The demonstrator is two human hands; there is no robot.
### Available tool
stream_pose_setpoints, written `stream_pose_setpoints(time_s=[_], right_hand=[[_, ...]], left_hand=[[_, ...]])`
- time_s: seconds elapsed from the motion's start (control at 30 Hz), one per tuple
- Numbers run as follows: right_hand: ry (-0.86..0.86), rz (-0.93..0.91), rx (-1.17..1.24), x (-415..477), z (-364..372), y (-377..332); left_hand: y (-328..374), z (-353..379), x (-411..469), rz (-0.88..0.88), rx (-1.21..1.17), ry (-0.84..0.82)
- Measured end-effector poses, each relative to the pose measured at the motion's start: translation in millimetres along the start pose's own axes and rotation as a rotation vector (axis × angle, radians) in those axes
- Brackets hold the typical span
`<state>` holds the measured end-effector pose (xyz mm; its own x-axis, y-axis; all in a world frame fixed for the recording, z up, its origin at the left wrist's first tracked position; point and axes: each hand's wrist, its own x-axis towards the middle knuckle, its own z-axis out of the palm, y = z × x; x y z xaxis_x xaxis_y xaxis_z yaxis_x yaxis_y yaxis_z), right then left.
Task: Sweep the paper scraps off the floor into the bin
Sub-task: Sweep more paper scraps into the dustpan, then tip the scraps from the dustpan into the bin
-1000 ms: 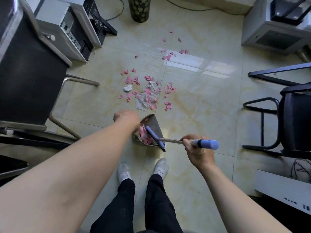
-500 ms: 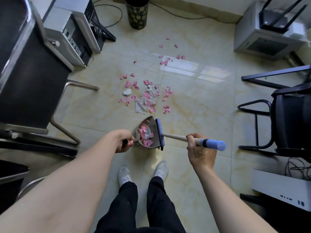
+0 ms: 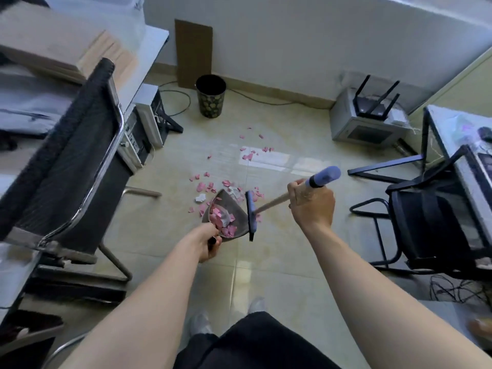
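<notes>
My left hand (image 3: 209, 242) grips the handle of a grey dustpan (image 3: 234, 209) that holds a heap of pink paper scraps (image 3: 222, 222). My right hand (image 3: 311, 202) is closed around the wooden shaft of a small broom, just below its blue grip (image 3: 323, 177). The broom's blue head (image 3: 250, 213) stands against the dustpan's right edge. More pink and white scraps (image 3: 205, 186) lie on the tiled floor beyond the pan, with a thinner scatter (image 3: 250, 155) farther off. A black patterned bin (image 3: 210, 95) stands open near the far wall.
A black mesh chair (image 3: 66, 155) and a desk with a computer tower (image 3: 141, 129) crowd the left. Another black chair (image 3: 436, 222) and a desk leg stand on the right. A grey box (image 3: 364, 123) with a router sits by the wall. Cables trail along the floor.
My head has lifted, bringing the bin and wall into view. The dustpan has risen off the floor with its scraps, and my right hand has raised the broom alongside it.
</notes>
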<state>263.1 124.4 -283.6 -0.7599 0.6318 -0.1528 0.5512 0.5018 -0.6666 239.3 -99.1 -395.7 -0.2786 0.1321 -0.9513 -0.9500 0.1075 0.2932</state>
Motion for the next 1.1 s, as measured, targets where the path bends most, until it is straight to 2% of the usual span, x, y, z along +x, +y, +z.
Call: stream_pose_setpoints(time_s=[0.23, 0.37, 0.6, 0.87, 1.1], right_hand=[[0.075, -0.144, -0.222, 24.6, -21.1, -71.4], [0.090, -0.291, -0.293, 48.4, -32.6, -104.1], [0.083, -0.298, -0.283, 117.2, -51.9, -173.3], [-0.017, -0.331, -0.178, 231.4, -59.7, -212.9], [-0.073, -0.325, -0.138, 298.4, -53.2, -236.0]], left_hand=[[35.5, -5.1, -41.2, 0.180, -0.130, -0.015], [71.3, 4.5, -60.1, 0.280, -0.181, -0.008], [150.4, 26.9, -83.2, 0.373, -0.220, 0.024], [279.6, 72.3, -93.4, 0.420, -0.241, 0.011], [351.4, 94.5, -87.8, 0.428, -0.280, -0.031]])
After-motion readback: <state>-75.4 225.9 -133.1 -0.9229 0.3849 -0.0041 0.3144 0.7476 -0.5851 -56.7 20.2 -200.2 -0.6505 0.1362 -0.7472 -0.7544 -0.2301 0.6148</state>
